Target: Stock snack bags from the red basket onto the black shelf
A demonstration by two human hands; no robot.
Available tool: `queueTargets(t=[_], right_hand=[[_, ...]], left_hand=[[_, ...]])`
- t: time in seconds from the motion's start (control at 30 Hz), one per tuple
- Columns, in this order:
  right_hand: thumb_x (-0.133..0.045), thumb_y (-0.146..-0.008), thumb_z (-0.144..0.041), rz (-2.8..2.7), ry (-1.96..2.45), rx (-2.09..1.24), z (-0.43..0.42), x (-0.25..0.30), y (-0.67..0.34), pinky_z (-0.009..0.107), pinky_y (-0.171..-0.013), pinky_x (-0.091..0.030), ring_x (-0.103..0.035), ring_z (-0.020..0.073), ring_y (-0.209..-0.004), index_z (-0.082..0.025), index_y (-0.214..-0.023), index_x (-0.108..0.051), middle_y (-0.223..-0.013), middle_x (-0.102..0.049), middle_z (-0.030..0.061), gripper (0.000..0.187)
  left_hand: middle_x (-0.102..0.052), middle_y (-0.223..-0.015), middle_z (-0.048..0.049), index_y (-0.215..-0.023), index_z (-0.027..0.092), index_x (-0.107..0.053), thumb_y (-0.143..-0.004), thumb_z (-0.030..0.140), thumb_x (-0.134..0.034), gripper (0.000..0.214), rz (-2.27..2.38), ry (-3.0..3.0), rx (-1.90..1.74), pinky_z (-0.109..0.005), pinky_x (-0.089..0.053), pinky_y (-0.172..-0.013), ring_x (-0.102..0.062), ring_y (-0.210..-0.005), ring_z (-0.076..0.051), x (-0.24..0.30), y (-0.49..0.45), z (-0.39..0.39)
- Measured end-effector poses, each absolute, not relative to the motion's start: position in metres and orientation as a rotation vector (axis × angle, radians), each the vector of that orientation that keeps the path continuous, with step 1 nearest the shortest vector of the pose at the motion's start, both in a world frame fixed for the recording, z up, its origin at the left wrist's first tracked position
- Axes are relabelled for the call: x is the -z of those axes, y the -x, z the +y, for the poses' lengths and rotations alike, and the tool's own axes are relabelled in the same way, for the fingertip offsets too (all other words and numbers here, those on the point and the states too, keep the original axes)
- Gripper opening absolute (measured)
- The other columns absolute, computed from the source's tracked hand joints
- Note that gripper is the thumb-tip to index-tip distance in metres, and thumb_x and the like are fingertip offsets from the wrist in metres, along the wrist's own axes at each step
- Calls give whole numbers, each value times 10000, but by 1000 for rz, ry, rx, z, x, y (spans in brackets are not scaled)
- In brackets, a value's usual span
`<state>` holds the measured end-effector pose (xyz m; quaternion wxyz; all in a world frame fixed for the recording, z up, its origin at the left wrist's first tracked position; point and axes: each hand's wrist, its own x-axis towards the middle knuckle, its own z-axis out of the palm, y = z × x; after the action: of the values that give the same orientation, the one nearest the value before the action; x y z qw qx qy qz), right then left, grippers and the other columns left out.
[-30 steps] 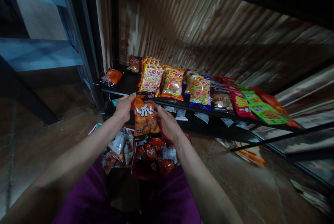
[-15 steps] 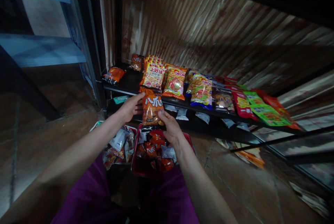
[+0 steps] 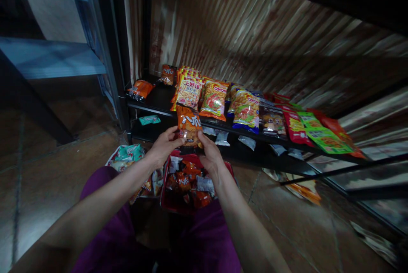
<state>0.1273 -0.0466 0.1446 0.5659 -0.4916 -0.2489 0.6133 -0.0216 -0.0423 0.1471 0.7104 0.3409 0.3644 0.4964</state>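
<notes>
An orange-brown snack bag (image 3: 190,126) is held upright between my two hands, just in front of the shelf edge. My left hand (image 3: 166,144) grips its lower left side, thumb on the front. At the lower right edge, my right hand (image 3: 208,150) pinches the bag with its thumb in front. Below lies a red basket (image 3: 165,205) with small orange and silver snack packets (image 3: 185,181) in it. Behind the held bag, a stack of yellow snack bags (image 3: 188,91) leans on the black shelf (image 3: 161,98).
More snack bags line the shelf: an orange one (image 3: 140,89) at the left, noodle-snack bags (image 3: 246,111) mid-shelf, green packets (image 3: 328,137) at the right. A second basket (image 3: 111,160) of packets stands left of the red one. A blue ladder-like frame (image 3: 54,58) rises at left.
My left hand has slid from the bag's upper left side down to its lower left, thumb now in front. The bag has risen slightly. My right hand keeps its hold.
</notes>
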Motion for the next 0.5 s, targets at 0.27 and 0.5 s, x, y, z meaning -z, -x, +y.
queueTargets(t=[0.27, 0.5], right_hand=[[-801, -549, -421, -598, 1190, -1326, -47, -145, -120, 327, -700, -541, -667, 206, -796, -241, -814, -689, -814, -731, -2, 339], [-791, -553, -417, -657, 1191, -1254, -47, -151, -115, 298, -732, -529, -646, 187, -872, -240, -858, -687, -864, -718, -6, 368]], left_hand=[[-651, -1077, -80, -1222, 169, -548, -616, 67, -689, 631, 727, -658, -1113, -354, -401, -960, -608, -975, -188, -148, 25, -52], [-657, -1077, -82, -1149, 134, -599, -604, 61, -687, 557, 686, -639, -1163, -321, -377, -983, -592, -1007, -186, -148, 29, -54]])
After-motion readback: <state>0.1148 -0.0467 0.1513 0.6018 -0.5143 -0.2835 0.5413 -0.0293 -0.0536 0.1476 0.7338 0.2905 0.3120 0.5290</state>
